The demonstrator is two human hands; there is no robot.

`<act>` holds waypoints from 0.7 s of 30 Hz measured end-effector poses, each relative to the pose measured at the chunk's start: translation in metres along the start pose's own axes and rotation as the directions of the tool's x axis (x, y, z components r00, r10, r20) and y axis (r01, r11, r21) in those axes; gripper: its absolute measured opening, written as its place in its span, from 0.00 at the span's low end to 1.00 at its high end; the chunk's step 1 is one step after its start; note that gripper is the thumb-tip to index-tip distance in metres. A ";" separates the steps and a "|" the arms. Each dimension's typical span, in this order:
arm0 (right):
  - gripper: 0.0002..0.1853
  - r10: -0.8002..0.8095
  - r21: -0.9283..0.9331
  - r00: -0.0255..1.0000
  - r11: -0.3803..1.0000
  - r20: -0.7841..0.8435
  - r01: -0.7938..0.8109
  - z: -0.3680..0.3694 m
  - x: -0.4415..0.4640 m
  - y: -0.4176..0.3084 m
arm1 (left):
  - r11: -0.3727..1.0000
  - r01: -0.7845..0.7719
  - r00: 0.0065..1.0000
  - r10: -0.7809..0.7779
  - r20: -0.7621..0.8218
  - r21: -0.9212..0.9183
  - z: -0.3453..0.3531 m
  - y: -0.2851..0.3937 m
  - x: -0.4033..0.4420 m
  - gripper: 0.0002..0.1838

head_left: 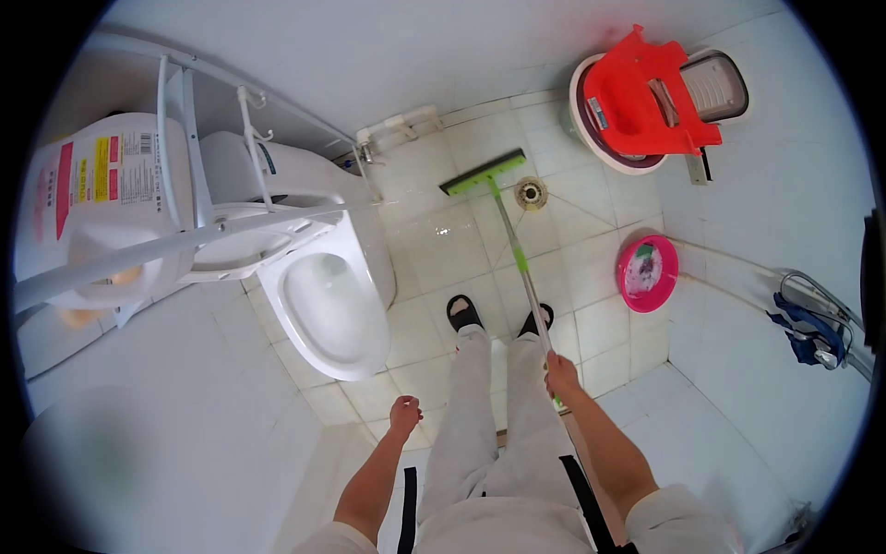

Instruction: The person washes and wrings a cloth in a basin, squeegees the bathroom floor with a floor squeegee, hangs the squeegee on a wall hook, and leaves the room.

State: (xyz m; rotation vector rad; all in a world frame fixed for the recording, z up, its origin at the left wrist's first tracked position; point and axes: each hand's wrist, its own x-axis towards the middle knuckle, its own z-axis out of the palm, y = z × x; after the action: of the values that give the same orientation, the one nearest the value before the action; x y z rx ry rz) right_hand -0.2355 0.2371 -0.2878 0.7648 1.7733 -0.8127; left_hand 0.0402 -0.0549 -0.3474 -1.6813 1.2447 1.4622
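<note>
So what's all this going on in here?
A person stands on a tiled floor, right hand gripping the pole of a green-headed squeegee. Its head is by the round drain. The left hand, loosely curled, holds nothing that shows. A toilet stands to the left, a pink basin to the right.

This place is a bathroom, rather small and probably in a home. The white toilet (328, 305) shows it most clearly — together with the tiled floor (429, 272), which has a round drain (531, 194) set into it. A pink basin (659, 294) standing on the tiles also looks quite domestic.
</note>
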 end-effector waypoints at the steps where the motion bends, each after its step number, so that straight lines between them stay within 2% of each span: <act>1: 0.24 -0.071 0.049 0.995 0.997 0.071 0.068 0.001 0.006 -0.016 | 1.000 -0.001 1.000 0.001 -0.012 0.015 0.002 0.001 -0.001 0.14; 2: 0.24 -0.143 0.101 0.980 0.986 0.138 0.130 0.004 0.015 -0.036 | 0.999 0.009 1.000 -0.008 -0.018 0.038 0.003 0.001 0.000 0.14; 6: 0.23 -0.202 0.163 0.950 0.973 0.239 0.166 0.065 0.092 -0.130 | 0.998 0.000 1.000 0.001 -0.023 0.058 0.013 0.000 0.003 0.14; 8: 0.24 -0.258 -0.052 0.929 0.958 0.265 0.281 0.086 0.129 -0.113 | 0.998 -0.032 0.999 0.033 -0.026 0.050 0.018 0.007 -0.004 0.14; 10: 0.24 -0.268 -0.096 0.930 0.949 0.251 0.300 0.095 0.152 -0.063 | 0.995 -0.079 0.997 0.080 -0.013 0.063 0.020 0.019 -0.018 0.16; 11: 0.24 -0.271 -0.038 0.935 0.957 0.227 0.287 0.093 0.155 -0.036 | 0.996 -0.053 0.999 0.053 -0.003 0.072 0.018 0.016 -0.014 0.16; 13: 0.26 -0.042 0.024 0.987 0.999 0.153 0.039 0.072 0.115 -0.009 | 0.997 -0.048 0.998 0.049 -0.027 0.068 0.015 0.007 -0.019 0.16; 15: 0.30 -0.051 -0.154 0.992 0.986 0.117 0.069 0.045 0.076 0.005 | 0.996 -0.052 0.998 0.055 -0.036 0.075 0.013 -0.003 -0.008 0.16; 17: 0.32 -0.172 -0.313 0.983 0.932 0.067 0.184 0.028 0.039 -0.008 | 0.996 -0.035 0.999 0.038 -0.034 0.081 0.017 -0.019 -0.001 0.15; 20: 0.31 -0.200 -0.352 0.967 0.903 0.160 0.245 0.031 0.011 -0.055 | 0.996 -0.037 0.998 0.040 -0.039 0.087 0.014 -0.019 0.000 0.15; 21: 0.30 -0.297 -0.315 0.934 0.883 0.200 0.348 0.049 0.036 -0.055 | 0.996 -0.002 0.999 0.004 -0.032 0.086 0.015 -0.013 -0.004 0.13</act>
State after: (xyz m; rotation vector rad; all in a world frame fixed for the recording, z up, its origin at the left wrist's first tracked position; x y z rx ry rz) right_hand -0.2646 0.1706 -0.3254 0.1698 1.8673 -0.7208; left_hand 0.0456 -0.0357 -0.3484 -1.6528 1.3094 1.3684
